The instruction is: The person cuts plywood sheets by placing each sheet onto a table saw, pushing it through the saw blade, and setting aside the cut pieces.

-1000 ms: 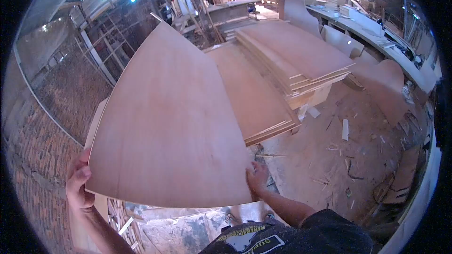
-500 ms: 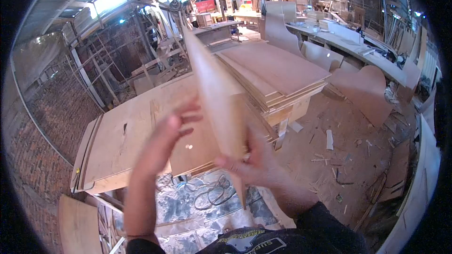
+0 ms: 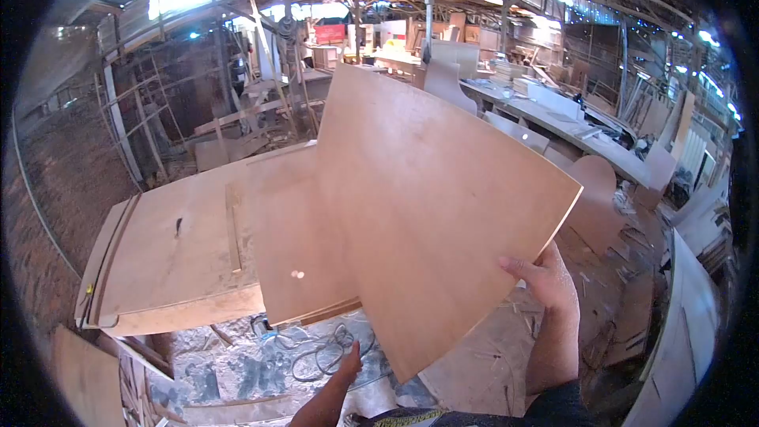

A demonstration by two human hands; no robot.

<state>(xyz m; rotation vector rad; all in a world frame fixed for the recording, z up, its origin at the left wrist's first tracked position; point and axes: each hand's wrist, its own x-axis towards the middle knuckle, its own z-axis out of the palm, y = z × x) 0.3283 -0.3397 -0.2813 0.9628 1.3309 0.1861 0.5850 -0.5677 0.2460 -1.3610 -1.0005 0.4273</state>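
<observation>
A large, thin plywood sheet point(image 3: 427, 190) is held up tilted before me, its broad face in view. My right hand point(image 3: 545, 281) grips its lower right edge, thumb on the face and the other fingers hidden behind. My left hand point(image 3: 352, 360) is low, just left of the sheet's bottom corner and apart from it. The left thumb sticks up and nothing shows in that hand; its other fingers are partly hidden. Behind the held sheet, more plywood sheets point(image 3: 292, 245) lie on the wooden worktable point(image 3: 190, 320).
A coiled cable point(image 3: 316, 356) lies on the dusty floor below the worktable. A long bench point(image 3: 569, 130) with boards runs along the right. Curved-cut panels point(image 3: 597, 198) and offcuts lie on the right side floor. A brick wall point(image 3: 43, 190) stands at left.
The plywood sheet has turned from nearly edge-on to showing its broad face, swinging right with my right hand. My left hand has dropped from beside it. The view has shifted slightly.
</observation>
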